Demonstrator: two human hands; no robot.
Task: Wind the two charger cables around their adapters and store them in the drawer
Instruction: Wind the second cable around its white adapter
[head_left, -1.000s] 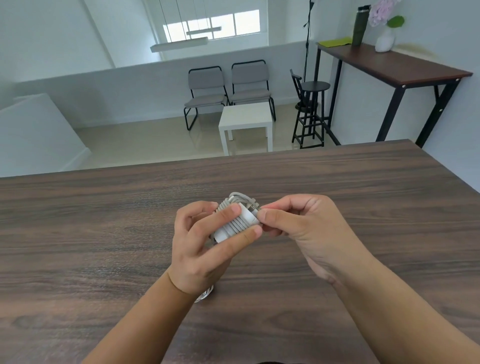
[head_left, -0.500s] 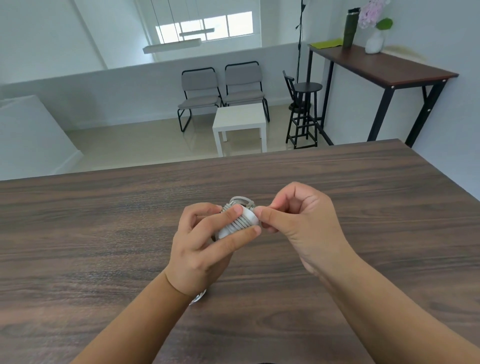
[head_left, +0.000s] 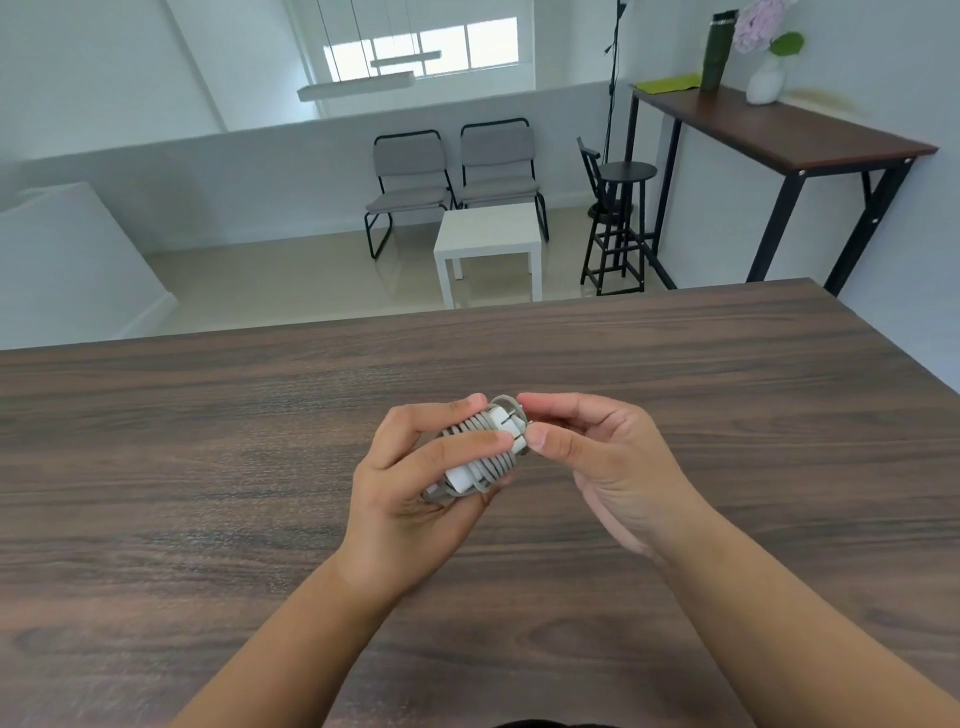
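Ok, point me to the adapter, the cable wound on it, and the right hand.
adapter (head_left: 460, 475), head view, on its bare white lower end.
cable (head_left: 475, 425), head view, on a grey coil around the adapter.
right hand (head_left: 605, 457), head view, on the palm.

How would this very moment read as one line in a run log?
stage: winding cable | left hand: holds adapter | right hand: pinches cable end | table: bare wood | drawer: unseen

Adapter (head_left: 480, 449) now turned prongs-up in left hand (head_left: 410, 488), more windings exposed.
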